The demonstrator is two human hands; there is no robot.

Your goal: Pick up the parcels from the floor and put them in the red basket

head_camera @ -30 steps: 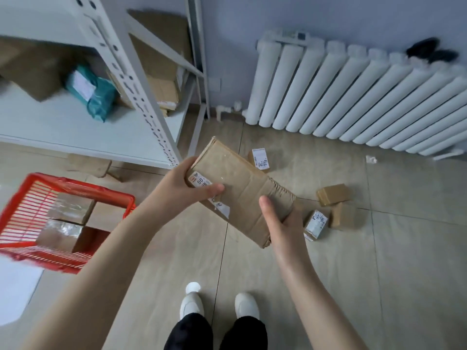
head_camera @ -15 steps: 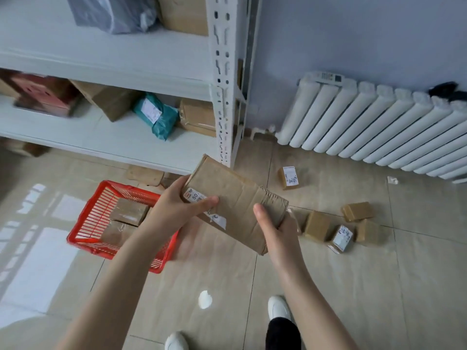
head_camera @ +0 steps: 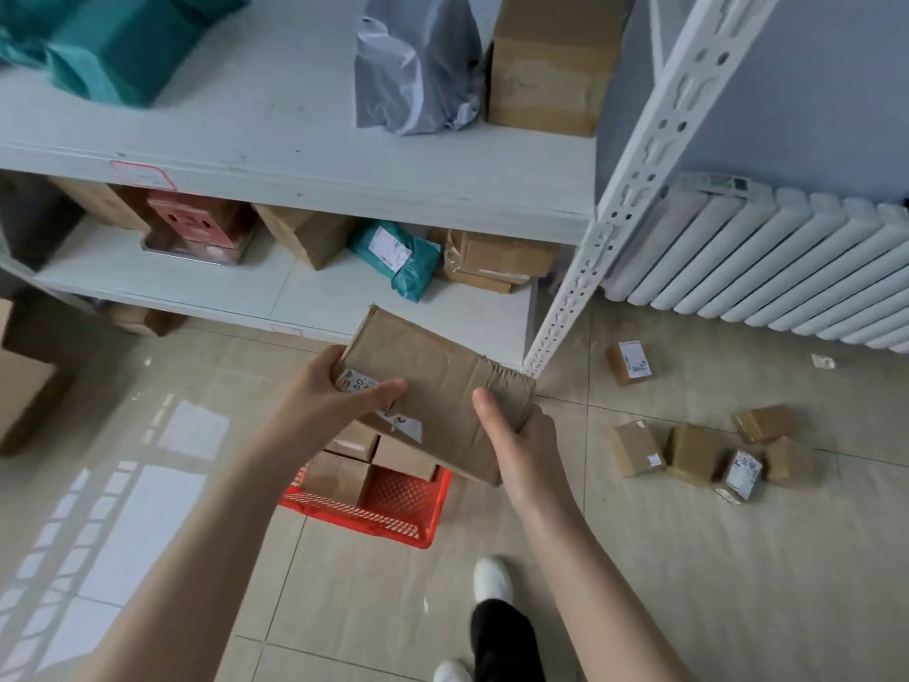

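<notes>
A person's left hand (head_camera: 339, 401) and right hand (head_camera: 521, 438) are both clamped on a flat, crumpled cardboard parcel (head_camera: 438, 391), held tilted in the air above the red basket (head_camera: 393, 504), which sits on the floor at centre, partly hidden. At least three small boxes (head_camera: 339, 472) already lie inside it. Six small parcels (head_camera: 688, 450) are left on the beige tiled floor (head_camera: 713, 558) toward three o'clock. A white metal shelf unit (head_camera: 305, 164) stacked with packages fills twelve o'clock; a white radiator (head_camera: 767, 268) stands at two o'clock.
</notes>
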